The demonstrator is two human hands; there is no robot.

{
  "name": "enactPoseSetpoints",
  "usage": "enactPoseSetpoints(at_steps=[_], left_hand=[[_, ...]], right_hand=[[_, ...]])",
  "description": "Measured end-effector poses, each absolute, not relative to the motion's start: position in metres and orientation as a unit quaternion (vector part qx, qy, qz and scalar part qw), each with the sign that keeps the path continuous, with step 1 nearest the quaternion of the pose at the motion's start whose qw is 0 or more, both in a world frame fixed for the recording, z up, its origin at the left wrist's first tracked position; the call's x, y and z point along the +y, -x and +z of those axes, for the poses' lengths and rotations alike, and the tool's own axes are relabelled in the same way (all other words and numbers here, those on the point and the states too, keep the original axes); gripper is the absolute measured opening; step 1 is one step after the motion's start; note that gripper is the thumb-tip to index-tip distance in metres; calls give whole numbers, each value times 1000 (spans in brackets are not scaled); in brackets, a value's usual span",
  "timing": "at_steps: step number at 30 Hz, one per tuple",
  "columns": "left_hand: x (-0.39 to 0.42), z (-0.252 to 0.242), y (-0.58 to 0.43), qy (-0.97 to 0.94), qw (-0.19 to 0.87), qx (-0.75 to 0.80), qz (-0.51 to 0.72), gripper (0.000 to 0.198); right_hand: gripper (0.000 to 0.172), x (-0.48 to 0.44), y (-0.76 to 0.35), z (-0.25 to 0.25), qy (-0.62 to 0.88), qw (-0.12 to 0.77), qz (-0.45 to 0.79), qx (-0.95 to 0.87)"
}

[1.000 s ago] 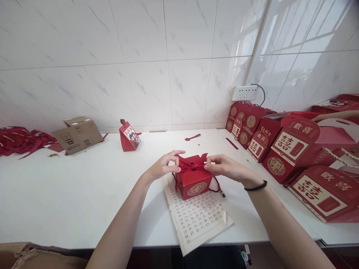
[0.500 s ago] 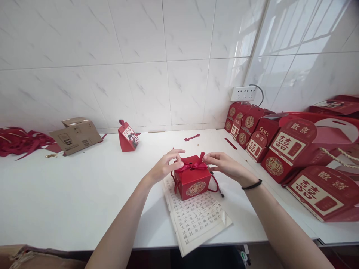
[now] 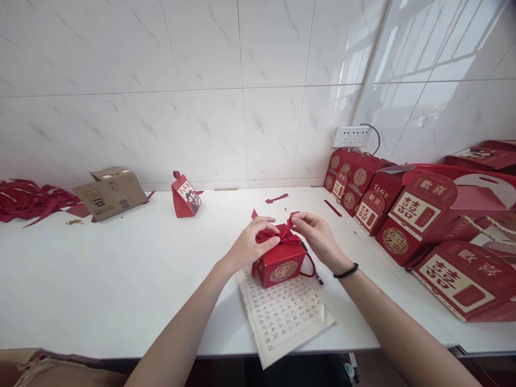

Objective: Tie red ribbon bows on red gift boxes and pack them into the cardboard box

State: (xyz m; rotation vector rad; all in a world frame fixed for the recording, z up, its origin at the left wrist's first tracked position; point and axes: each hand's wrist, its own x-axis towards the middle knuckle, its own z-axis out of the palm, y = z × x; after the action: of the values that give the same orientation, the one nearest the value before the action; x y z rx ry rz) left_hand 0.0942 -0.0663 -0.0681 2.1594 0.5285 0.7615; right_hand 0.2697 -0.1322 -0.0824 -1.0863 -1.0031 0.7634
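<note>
A small red gift box (image 3: 281, 267) with a gold emblem on its front sits on an open handwritten notebook (image 3: 284, 320). On the box's top is a red ribbon (image 3: 291, 239) tied in a bow. My left hand (image 3: 253, 239) lies over the left part of the bow, thumb and fingers closed on the ribbon near the knot. With thumb and forefinger, my right hand (image 3: 321, 240) pinches a ribbon end standing up at the right. A dark red cord hangs from the box's right side. Behind it, a pen (image 3: 320, 280) shows only partly.
Red gift boxes (image 3: 397, 231) of several sizes crowd the right side, below a power strip (image 3: 350, 136). At the left are a cardboard piece (image 3: 115, 194) and a heap of red ribbons (image 3: 34, 200). A triangular red box (image 3: 184, 199) stands near the tiled wall.
My left hand has moved right, in over the bow, and closed on the ribbon. My right hand has lifted slightly, raising the ribbon end. The box has barely shifted.
</note>
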Motion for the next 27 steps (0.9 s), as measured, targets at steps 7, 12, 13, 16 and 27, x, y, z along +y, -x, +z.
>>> enactPoseSetpoints(at_steps=[7,12,13,16,27], left_hand=[[-69,-73,-98,-854,395,136,310,6],[-71,-75,-99,-850,407,82,324,24],[-72,-75,-99,-851,408,73,321,28],[-73,-73,-99,-861,412,70,289,26],[-71,-72,-98,-860,416,147,256,34]], right_hand=[[31,-129,-266,-87,467,691,349,-428],[37,-131,-266,-86,470,670,365,-444],[37,-132,-266,-85,471,662,366,-453],[36,-134,-263,-82,482,630,378,-478],[40,-144,-280,-67,609,549,315,-478]])
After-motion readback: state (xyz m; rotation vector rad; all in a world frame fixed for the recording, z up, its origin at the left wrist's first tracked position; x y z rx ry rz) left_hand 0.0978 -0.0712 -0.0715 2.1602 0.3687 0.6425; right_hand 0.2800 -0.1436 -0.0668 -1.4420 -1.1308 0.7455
